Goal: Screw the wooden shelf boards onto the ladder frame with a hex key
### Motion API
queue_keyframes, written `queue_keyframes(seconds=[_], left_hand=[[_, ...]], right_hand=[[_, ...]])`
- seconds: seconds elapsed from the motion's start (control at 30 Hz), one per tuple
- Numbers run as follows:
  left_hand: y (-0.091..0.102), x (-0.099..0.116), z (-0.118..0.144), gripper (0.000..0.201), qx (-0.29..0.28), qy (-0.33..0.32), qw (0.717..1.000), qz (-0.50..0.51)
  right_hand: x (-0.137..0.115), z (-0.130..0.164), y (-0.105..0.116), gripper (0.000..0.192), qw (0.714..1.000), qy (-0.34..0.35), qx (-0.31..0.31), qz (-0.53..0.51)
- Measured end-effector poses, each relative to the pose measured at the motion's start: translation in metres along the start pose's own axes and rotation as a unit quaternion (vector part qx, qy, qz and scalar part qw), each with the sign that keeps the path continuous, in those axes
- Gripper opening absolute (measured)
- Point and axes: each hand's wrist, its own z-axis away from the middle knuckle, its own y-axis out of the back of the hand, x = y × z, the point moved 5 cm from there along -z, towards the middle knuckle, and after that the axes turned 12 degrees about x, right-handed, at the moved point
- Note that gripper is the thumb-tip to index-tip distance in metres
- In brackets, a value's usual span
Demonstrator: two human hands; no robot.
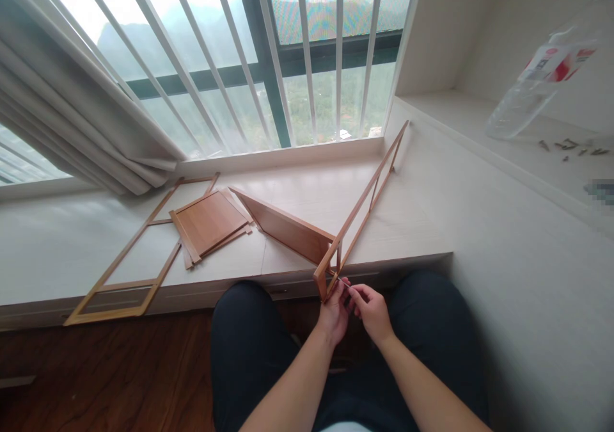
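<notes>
Slippage of the thin rod [343, 283] was a likely fault, since only the right hand [374, 310] pinched it, thumb against finger. The wooden frame [361, 203] could also have twisted, because its near end projected past the front edge of the ledge [297, 173]. Its long axis ran diagonally, the far end pointing to the right rear corner. 1 panel [288, 227] met it near the front edge. The left hand [336, 317] curled at the near end; its grip could not be determined.

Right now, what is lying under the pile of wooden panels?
The wooden panels lie over part of a flat frame on the white ledge; whatever else they cover cannot be seen.
</notes>
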Motion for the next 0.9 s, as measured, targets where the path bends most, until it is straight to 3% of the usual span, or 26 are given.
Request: queue_keyframes(seconds=[0.1,0.27,0.47,0.67,0.9], left_hand=[[-0.001,0.001,0.001,0.041,-0.001,-0.005,1.0,-0.011],[0.0,-0.001,0.001,0.041,0.004,-0.008,1.0,-0.01],[0.005,-0.002,-0.003,0.039,0.017,0.002,1.0,-0.005],[0.015,-0.002,-0.005,0.039,0.016,0.014,0.999,-0.035],[0.034,-0.005,-0.01,0.039,0.015,0.028,0.994,-0.106]], right_hand=[[0.002,0.0,-0.003,0.046,0.999,-0.037,-0.007,-0.031],[0.004,0.0,-0.001,0.043,0.999,-0.028,0.003,-0.033],[-0.004,0.001,0.003,0.037,0.995,0.075,0.016,0.06],[-0.015,0.001,0.007,0.03,0.969,0.202,0.035,0.136],[-0.015,-0.001,0.01,0.032,0.951,0.25,0.053,0.172]])
